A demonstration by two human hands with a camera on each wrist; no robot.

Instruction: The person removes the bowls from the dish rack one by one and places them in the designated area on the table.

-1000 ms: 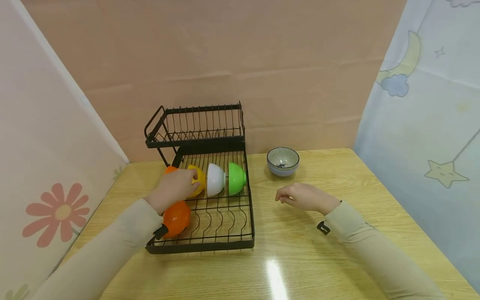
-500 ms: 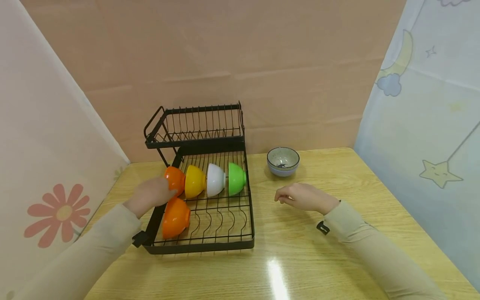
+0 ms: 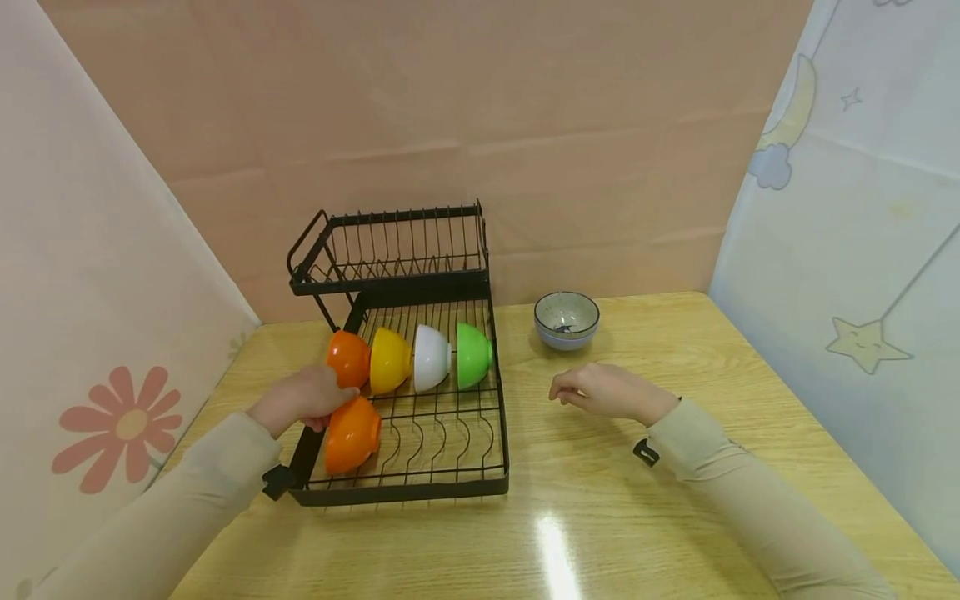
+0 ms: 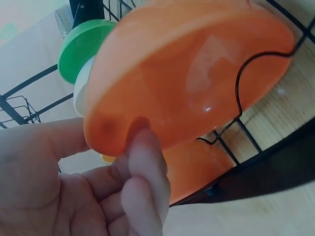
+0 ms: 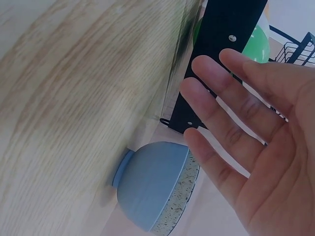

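My left hand (image 3: 309, 397) pinches the upper rim of the front orange bowl (image 3: 352, 437), which stands on edge in the black dish rack (image 3: 405, 497). In the left wrist view the fingers (image 4: 145, 160) lie against the bowl's inside, with the thumb across the rim from them. Behind it, another orange bowl (image 3: 349, 360), a yellow bowl (image 3: 390, 362), a white bowl (image 3: 431, 358) and a green bowl (image 3: 474, 357) form a row, all on edge. My right hand (image 3: 607, 392) holds nothing, its fingers loosely bent, right of the rack.
A speckled bowl with a blue outside (image 3: 566, 340) stands upright on the wooden table (image 3: 637, 517), beyond my right hand. The rack's raised upper tier (image 3: 390, 285) rises at the back. Cloth hangs along the back and both sides.
My left hand has drawn back leftward from the yellow bowl and come to the rim of the front orange bowl. The right hand stays in place.
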